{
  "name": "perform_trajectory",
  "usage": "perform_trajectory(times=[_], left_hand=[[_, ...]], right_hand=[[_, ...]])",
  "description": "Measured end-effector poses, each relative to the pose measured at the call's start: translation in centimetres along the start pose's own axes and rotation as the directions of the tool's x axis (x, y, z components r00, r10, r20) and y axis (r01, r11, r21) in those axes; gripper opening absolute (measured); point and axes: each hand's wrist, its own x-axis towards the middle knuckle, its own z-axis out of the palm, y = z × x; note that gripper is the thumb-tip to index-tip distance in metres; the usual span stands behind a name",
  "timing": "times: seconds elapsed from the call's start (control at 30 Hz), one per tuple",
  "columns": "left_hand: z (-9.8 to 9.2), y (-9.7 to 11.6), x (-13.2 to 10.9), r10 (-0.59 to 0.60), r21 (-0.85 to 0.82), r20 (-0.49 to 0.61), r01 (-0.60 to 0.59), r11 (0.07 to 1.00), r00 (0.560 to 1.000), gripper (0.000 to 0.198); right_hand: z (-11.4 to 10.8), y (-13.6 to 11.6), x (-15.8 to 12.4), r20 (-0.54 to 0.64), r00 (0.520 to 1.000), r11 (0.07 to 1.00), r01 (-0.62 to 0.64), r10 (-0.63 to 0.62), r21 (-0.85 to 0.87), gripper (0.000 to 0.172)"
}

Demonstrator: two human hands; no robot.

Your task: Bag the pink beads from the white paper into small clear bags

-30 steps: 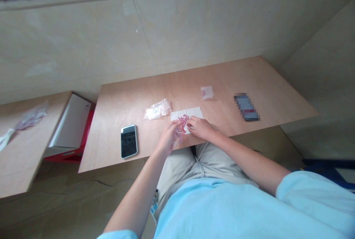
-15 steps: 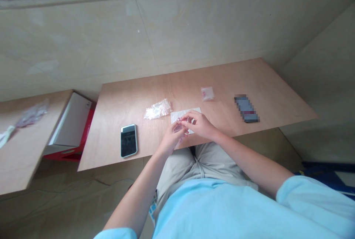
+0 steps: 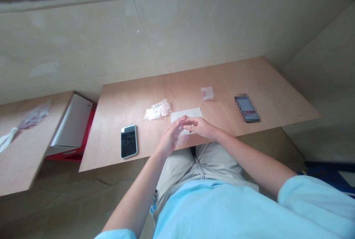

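Near the table's front edge my left hand (image 3: 168,138) is closed on a small clear plastic bag (image 3: 181,140), which hangs below its fingers and has a faint pink tint. My right hand (image 3: 202,127) meets it from the right, fingertips together at the bag's upper part. Whatever lies between those fingertips is too small to make out. Beneath both hands is a white sheet (image 3: 194,112), with small reddish specks near the right fingers. A pile of clear plastic bags (image 3: 158,110) lies just beyond my left hand.
A small bag with something pink inside (image 3: 207,93) lies farther back on the wooden table (image 3: 133,91). One phone (image 3: 129,141) lies at left, a blurred dark device (image 3: 247,108) at right. A second table (image 3: 19,161) on the left holds a plastic bag (image 3: 34,115); a white box (image 3: 72,122) stands between the tables.
My fingers have straightened somewhat, and the right hand has shifted slightly lower. More of the clear bag now shows hanging beneath the left hand.
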Motion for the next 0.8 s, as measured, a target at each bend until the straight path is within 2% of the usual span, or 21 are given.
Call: perform_trajectory(times=[0.07, 0.17, 0.27, 0.43, 0.67, 0.8], left_hand=[[0.3, -0.1, 0.0, 0.001, 0.021, 0.031, -0.001, 1.000, 1.000, 0.043], [0.3, -0.6, 0.3, 0.092, 0.091, 0.023, -0.094, 0.991, 0.995, 0.043], [-0.3, -1.1, 0.9, 0.178, 0.188, -0.026, -0.170, 0.967, 0.984, 0.039], [-1.8, -1.3, 1.7, 0.253, 0.334, -0.154, -0.191, 0.923, 0.955, 0.031], [-1.7, -0.6, 1.4, 0.356, 0.355, -0.180, -0.277, 0.893, 0.917, 0.030], [-1.6, -0.5, 1.1, 0.386, 0.418, -0.144, -0.297, 0.858, 0.911, 0.029]], right_hand=[[0.1, 0.2, 0.1, 0.028, 0.999, 0.996, -0.019, 0.017, 0.085, 0.031], [-0.2, 0.4, 0.1, -0.015, 1.000, 0.995, -0.012, 0.014, 0.104, 0.027], [-0.7, 0.2, 0.0, -0.107, 0.994, 0.999, 0.022, -0.017, 0.044, 0.026], [-1.1, 0.2, -0.1, -0.234, 0.972, 0.999, 0.011, -0.020, -0.039, 0.029], [-0.9, 0.6, -0.2, -0.182, 0.983, 1.000, -0.008, 0.004, -0.021, 0.032], [-0.4, 0.1, -0.3, -0.145, 0.989, 0.999, 0.020, -0.027, -0.051, 0.030]])
